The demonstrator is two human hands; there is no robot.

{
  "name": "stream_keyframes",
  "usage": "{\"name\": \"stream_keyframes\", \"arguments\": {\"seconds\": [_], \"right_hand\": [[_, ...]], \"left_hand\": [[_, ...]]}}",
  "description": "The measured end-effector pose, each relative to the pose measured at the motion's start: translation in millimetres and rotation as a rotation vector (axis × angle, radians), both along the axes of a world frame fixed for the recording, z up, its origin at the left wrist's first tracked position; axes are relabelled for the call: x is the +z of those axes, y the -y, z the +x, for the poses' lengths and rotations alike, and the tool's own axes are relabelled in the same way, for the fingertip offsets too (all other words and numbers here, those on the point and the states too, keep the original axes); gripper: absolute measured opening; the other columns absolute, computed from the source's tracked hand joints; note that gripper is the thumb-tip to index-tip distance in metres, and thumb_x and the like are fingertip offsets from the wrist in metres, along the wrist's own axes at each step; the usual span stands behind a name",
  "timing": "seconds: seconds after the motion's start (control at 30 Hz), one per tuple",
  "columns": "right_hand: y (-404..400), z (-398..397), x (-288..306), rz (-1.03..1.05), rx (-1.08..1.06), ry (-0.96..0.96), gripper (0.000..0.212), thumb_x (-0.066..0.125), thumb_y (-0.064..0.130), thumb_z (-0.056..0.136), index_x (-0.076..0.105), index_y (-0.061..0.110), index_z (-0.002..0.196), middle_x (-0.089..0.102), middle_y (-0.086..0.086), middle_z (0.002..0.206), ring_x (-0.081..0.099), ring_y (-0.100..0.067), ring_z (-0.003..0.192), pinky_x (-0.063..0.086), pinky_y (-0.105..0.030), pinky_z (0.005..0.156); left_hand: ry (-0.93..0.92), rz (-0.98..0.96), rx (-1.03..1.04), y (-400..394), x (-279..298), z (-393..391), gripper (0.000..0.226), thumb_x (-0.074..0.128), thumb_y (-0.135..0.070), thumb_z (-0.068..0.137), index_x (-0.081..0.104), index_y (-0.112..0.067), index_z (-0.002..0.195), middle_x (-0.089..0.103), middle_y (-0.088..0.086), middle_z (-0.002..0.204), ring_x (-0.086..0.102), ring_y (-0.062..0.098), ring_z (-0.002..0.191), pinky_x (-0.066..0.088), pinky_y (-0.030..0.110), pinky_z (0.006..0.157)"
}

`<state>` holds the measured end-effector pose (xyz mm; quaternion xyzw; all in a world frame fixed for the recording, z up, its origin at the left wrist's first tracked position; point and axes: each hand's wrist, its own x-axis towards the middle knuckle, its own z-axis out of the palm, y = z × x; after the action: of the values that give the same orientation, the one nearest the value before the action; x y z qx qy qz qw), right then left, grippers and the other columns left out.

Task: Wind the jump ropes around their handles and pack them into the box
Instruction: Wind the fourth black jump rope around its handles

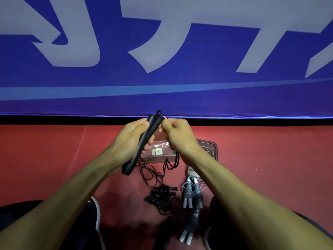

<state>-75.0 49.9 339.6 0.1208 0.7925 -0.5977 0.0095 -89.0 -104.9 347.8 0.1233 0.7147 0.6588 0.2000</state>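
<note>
Head view. Both hands are raised at frame centre, close together, above a red floor (54, 159).

The left hand (129, 141) grips two black handles (144, 141) held side by side. The handles run diagonally from lower left to upper centre, their top ends level with the lower edge of a blue banner (162, 87) with pale lettering that fills the upper half of the frame.

The right hand (176, 134) pinches the black rope (159, 112) beside the top ends of the handles, where a small loop of rope rises above them. The rest of this rope (153, 172) hangs down below the hands and lies in loose loops on the floor.

Behind and below the hands a clear box (158, 154) lies on the floor, partly hidden by the right wrist. Its lid (210, 148) sits just to the right.

Lower centre: a wound black rope (160, 195) lies on the floor. Just to its right lie two wound grey ropes (192, 192), one nearer the bottom edge (192, 222).

Dark shoes (93, 222) appear at the bottom of the frame on either side of the ropes.
</note>
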Motion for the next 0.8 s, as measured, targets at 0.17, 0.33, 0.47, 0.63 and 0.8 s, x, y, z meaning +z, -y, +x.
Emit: {"name": "stream_keyframes", "arguments": {"seconds": [0.17, 0.33, 0.47, 0.63, 0.8], "right_hand": [[-4, -1, -1, 0.086, 0.01, -0.018, 0.039, 0.053, 0.025, 0.101, 0.057, 0.019, 0.063, 0.041, 0.011, 0.049, 0.033, -0.007, 0.044, 0.027, -0.029, 0.051], [1, 4, 4, 0.097, 0.151, -0.034, 0.043, 0.046, 0.019, 0.104, 0.053, 0.02, 0.062, 0.048, 0.016, 0.047, 0.04, -0.001, 0.047, 0.033, -0.027, 0.055], [5, 5, 8, 0.05, 0.223, -0.078, 0.044, 0.04, 0.026, 0.107, 0.052, 0.0, 0.073, 0.041, 0.013, 0.052, 0.036, -0.008, 0.051, 0.032, -0.032, 0.06], [11, 13, 15, 0.084, 0.278, -0.153, 0.025, 0.054, 0.045, 0.101, 0.058, 0.024, 0.086, 0.064, 0.011, 0.066, 0.055, -0.001, 0.061, 0.048, -0.034, 0.066], [11, 18, 16, 0.183, 0.286, -0.181, 0.031, 0.058, 0.047, 0.099, 0.056, 0.016, 0.093, 0.068, 0.001, 0.068, 0.058, -0.006, 0.063, 0.046, -0.028, 0.064]], "left_hand": [[-0.061, -0.035, -0.187, 13, 4, 1, 0.039, 0.052, -0.032, 0.093, 0.063, -0.004, 0.117, 0.06, 0.003, 0.085, 0.051, 0.02, 0.078, 0.042, 0.034, 0.074], [-0.054, -0.065, -0.137, 14, 2, 3, 0.027, 0.075, -0.018, 0.09, 0.063, 0.001, 0.105, 0.065, 0.006, 0.081, 0.061, 0.013, 0.071, 0.054, 0.026, 0.066], [-0.151, -0.161, -0.04, 18, 1, -3, 0.027, 0.079, -0.028, 0.085, 0.066, -0.007, 0.096, 0.06, 0.008, 0.078, 0.062, 0.025, 0.075, 0.061, 0.046, 0.075], [-0.153, -0.158, -0.011, 18, 2, -3, 0.043, 0.073, -0.053, 0.077, 0.074, -0.017, 0.1, 0.067, 0.03, 0.103, 0.063, 0.027, 0.09, 0.048, 0.065, 0.098], [-0.198, -0.188, -0.054, 14, -1, -2, 0.013, 0.066, -0.028, 0.092, 0.063, -0.023, 0.104, 0.074, 0.001, 0.091, 0.071, 0.018, 0.086, 0.057, 0.051, 0.088]]}}
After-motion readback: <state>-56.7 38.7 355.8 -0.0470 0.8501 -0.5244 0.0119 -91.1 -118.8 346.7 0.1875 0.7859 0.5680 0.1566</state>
